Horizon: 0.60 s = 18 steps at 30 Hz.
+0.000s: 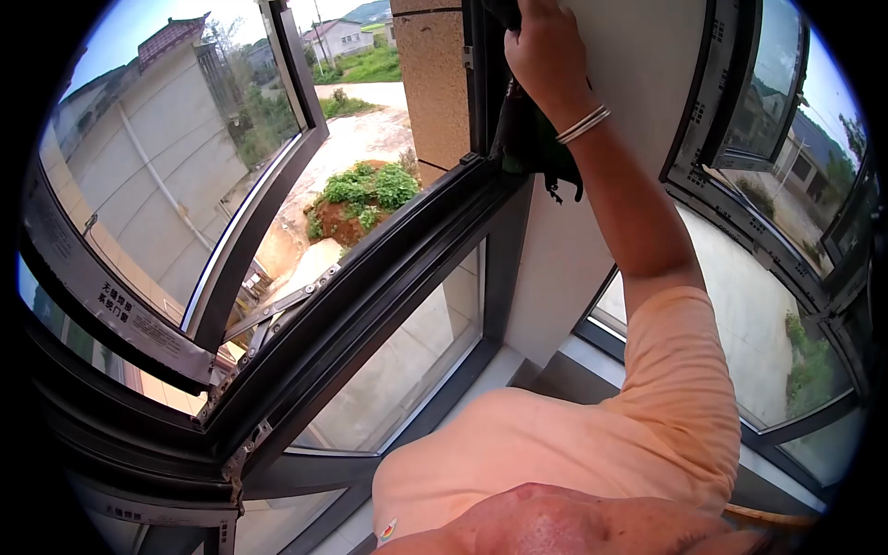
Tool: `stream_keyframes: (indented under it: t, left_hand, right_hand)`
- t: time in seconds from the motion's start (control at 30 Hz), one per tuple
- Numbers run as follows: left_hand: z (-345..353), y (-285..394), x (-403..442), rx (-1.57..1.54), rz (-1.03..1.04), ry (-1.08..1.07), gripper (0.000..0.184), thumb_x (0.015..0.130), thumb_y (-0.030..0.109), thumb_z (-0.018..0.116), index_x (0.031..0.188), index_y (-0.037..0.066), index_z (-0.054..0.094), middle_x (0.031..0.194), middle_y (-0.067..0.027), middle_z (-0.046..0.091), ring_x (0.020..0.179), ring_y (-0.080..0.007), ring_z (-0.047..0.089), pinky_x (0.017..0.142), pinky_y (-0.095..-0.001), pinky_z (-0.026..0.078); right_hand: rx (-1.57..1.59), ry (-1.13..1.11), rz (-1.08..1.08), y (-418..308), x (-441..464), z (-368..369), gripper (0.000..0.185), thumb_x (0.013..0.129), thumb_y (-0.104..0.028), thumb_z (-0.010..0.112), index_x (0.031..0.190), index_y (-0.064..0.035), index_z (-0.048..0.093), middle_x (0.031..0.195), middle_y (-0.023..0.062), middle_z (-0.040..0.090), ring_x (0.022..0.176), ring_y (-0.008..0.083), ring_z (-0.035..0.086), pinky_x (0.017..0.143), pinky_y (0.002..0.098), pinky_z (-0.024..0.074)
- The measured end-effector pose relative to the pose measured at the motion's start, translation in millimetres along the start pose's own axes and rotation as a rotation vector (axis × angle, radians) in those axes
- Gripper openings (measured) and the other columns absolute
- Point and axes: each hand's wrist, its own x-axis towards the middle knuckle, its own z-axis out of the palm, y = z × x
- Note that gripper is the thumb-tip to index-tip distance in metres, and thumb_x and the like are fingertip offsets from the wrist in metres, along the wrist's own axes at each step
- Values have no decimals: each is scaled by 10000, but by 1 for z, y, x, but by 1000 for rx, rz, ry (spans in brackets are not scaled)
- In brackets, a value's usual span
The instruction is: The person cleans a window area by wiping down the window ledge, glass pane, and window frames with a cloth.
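My right hand (548, 44) is raised at the top of the view, with a bracelet on its wrist. Its fingers are closed around a dark cloth (535, 139) with a hint of green, which hangs below the hand with a ragged lower end. Cloth and hand are against the upright of the black window frame (476, 83), where it meets the white wall (629, 69). The upper frame edge cuts off part of the cloth and the fingertips. My left hand is out of view.
An opened window sash (268, 208) swings outward on the left, joined by a metal stay arm (287, 310). The black sill rail (370, 287) runs diagonally before me. To the right stands another window (768, 231) with a tilted-out pane. Outside are walls and plants.
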Motion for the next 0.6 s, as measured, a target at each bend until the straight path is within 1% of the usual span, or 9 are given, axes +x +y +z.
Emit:
stream_keyframes:
  t: [0.07,0.13,0.27,0.33,0.43,0.5,0.53,0.57,0.6]
  left_hand:
    - [5,1,1,-4,1,-10,202,929,135,615,1100,28,635,879,-85,676,710,-186,641,642,-338,552]
    - [6,1,2,-4,3,-20,203,929,135,614,1100,28,634,879,-85,676,709,-186,641,641,-338,552]
    - [12,4,8,-27,11,-36,203,929,136,614,1100,28,634,878,-86,676,707,-186,640,638,-339,552]
    - [17,5,10,-35,14,-46,203,930,136,613,1100,28,633,878,-87,676,706,-187,640,637,-339,552]
    - [26,4,18,-34,19,-57,203,930,136,613,1100,27,633,878,-88,676,705,-187,640,636,-339,552]
    - [32,10,22,-37,14,-61,203,930,136,613,1101,27,632,878,-88,676,704,-187,640,634,-339,552]
    - [34,12,24,-27,12,-66,203,930,136,612,1101,27,632,878,-88,676,704,-188,640,634,-339,552]
    - [36,14,26,-27,13,-65,203,930,136,612,1101,27,632,878,-89,676,703,-188,640,633,-339,552]
    - [38,16,28,-23,9,-64,203,930,136,612,1101,27,632,878,-89,675,703,-188,640,633,-340,553]
  right_hand:
    - [-348,-225,-294,6,-2,16,410,865,-104,664,1274,-92,637,1141,70,693,1030,273,640,810,423,579]
    - [-600,-141,-413,-5,-33,22,411,849,-165,645,1247,-68,673,1122,28,704,959,183,627,704,328,566]
    - [-436,-584,-380,-13,-120,-4,378,861,-121,628,1230,-56,679,1091,53,708,979,222,638,743,371,582]
    - [-192,-1144,-213,-14,-130,-25,389,859,-86,624,1245,-67,674,1109,94,712,1046,281,652,822,426,585]
    - [-84,-1303,-21,-3,-87,-28,425,847,-84,644,1272,-89,658,1153,107,709,1111,307,650,902,453,573]
    - [-57,-749,-218,-15,-30,-42,262,870,-115,648,1124,-59,683,1072,121,722,1040,332,686,893,421,588]
    - [-134,-635,-245,-20,12,-42,449,831,-153,726,1272,-111,655,1180,70,708,1153,279,651,938,430,579]
    - [-227,-398,-322,-18,51,-32,451,829,-189,748,1265,-113,659,1171,91,707,1140,278,654,898,442,596]
    - [-362,-467,-176,-28,96,-32,357,850,-178,737,1194,-89,698,1201,105,690,1115,276,666,839,432,615]
